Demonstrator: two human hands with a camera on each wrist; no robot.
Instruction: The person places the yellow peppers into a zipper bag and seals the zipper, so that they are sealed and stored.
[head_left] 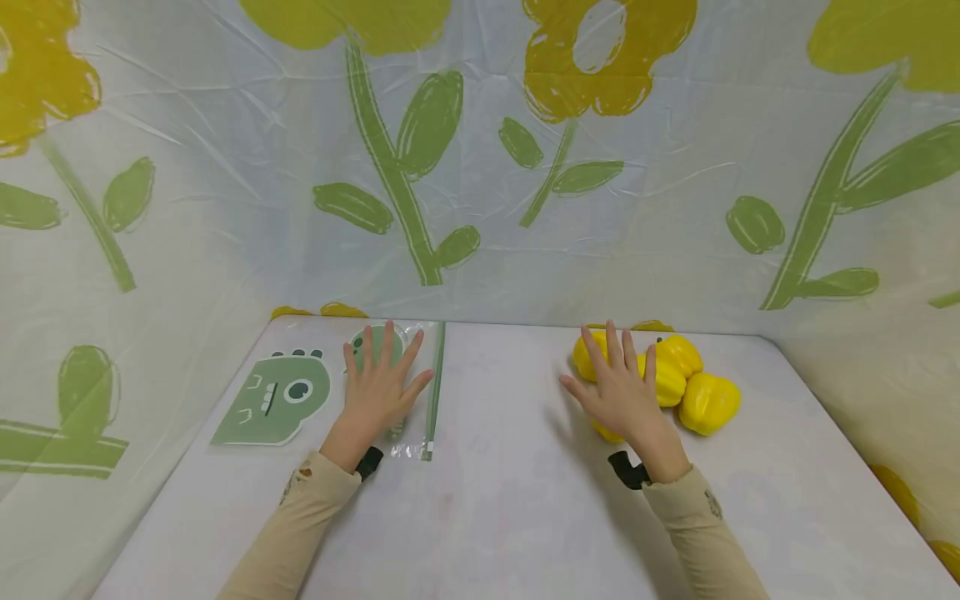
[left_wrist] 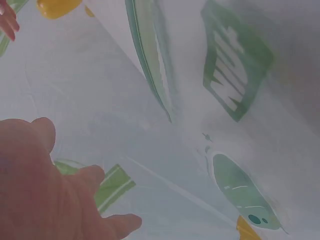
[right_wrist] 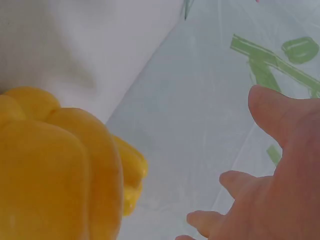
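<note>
A clear zip bag (head_left: pixel 437 392) printed with green cartoon monsters lies flat at the table's left, its green zip strip facing the middle. Over its right part my left hand (head_left: pixel 377 396) is held with fingers spread and nothing in them. Several yellow bell peppers (head_left: pixel 708 403) sit grouped at the right. Above their left side hovers my right hand (head_left: pixel 622 392), fingers spread wide, partly hiding some of them. In the right wrist view a large yellow pepper (right_wrist: pixel 55 175) fills the lower left, apart from the fingers (right_wrist: pixel 240 182).
The white table (head_left: pixel 495 500) is enclosed by a hanging cloth (head_left: pixel 480 167) with yellow flowers and green stems, at the back and both sides. Black straps (head_left: pixel 628 471) sit at both wrists, beside beige sleeves (head_left: pixel 686 508).
</note>
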